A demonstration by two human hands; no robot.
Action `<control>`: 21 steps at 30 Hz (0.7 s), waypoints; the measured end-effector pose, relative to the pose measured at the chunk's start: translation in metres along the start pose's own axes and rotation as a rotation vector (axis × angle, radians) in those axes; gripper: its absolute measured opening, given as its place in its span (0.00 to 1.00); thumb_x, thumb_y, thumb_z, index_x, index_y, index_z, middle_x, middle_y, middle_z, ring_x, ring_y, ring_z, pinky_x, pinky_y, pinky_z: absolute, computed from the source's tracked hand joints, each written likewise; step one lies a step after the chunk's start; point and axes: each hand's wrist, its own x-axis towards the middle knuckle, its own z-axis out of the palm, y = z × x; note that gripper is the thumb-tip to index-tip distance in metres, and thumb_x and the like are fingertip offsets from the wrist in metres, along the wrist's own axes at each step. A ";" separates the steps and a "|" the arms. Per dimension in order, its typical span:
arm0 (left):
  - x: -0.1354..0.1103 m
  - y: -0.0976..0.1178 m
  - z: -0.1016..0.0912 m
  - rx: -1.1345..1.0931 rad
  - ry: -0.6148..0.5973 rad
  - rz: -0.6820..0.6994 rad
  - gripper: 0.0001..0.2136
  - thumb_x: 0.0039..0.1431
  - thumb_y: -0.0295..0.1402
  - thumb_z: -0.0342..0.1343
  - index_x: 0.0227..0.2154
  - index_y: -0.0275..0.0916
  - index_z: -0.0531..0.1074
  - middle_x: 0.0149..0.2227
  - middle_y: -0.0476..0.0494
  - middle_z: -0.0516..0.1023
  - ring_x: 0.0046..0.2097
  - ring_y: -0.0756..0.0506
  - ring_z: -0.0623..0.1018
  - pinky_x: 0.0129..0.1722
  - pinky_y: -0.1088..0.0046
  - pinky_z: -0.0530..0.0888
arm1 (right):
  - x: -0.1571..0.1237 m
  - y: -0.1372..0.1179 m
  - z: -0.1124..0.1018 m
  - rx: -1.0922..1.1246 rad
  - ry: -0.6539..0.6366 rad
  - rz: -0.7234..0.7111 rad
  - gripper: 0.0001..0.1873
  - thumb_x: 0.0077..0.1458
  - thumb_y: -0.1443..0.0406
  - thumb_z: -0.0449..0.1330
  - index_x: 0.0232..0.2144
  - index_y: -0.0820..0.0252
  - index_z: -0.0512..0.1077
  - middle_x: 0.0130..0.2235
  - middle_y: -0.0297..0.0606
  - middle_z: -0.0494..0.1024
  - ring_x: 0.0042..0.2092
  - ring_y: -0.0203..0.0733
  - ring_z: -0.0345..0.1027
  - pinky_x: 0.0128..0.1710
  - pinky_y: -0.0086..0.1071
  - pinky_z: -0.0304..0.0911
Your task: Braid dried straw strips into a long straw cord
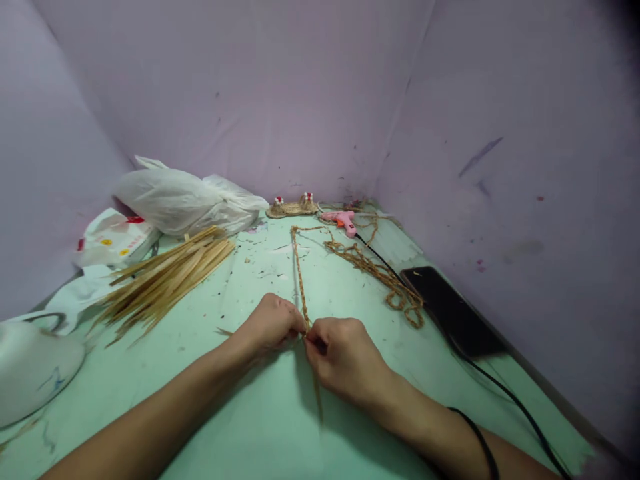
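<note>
My left hand (270,325) and my right hand (343,357) meet in the middle of the pale green table (280,427), both pinched on the near end of a thin braided straw cord (299,273). The cord runs away from my fingers toward the back, bends right and ends in a loose coil (395,283). A few loose straw ends hang below my right hand toward the table's front. Fingers of both hands are curled tight around the braid.
A bundle of straw strips (165,277) lies at the left, with white plastic bags (185,200) behind it. A pink glue gun (343,220) and small woven straw pieces (293,207) sit at the back. A black phone (450,307) with cable lies at the right. A white object (30,363) sits at far left.
</note>
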 end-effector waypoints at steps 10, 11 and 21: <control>0.002 0.003 -0.011 0.054 -0.109 -0.002 0.01 0.31 0.26 0.51 0.12 0.34 0.64 0.08 0.56 0.55 0.13 0.58 0.52 0.13 0.79 0.47 | 0.003 -0.004 -0.005 0.223 -0.119 0.079 0.09 0.44 0.66 0.54 0.17 0.61 0.68 0.17 0.33 0.67 0.19 0.30 0.54 0.20 0.26 0.46; 0.001 0.004 -0.011 0.056 -0.112 0.003 0.01 0.31 0.26 0.51 0.12 0.34 0.64 0.08 0.56 0.54 0.13 0.58 0.51 0.13 0.79 0.46 | 0.005 -0.003 -0.007 0.300 -0.130 0.141 0.09 0.44 0.64 0.55 0.16 0.62 0.68 0.17 0.33 0.67 0.20 0.31 0.55 0.20 0.26 0.47; 0.000 0.006 -0.015 0.034 -0.152 0.027 0.03 0.34 0.28 0.51 0.15 0.34 0.65 0.08 0.56 0.54 0.12 0.58 0.50 0.14 0.78 0.46 | 0.023 0.009 -0.010 1.236 -0.399 0.617 0.09 0.40 0.63 0.60 0.24 0.65 0.67 0.24 0.37 0.70 0.24 0.32 0.63 0.30 0.31 0.61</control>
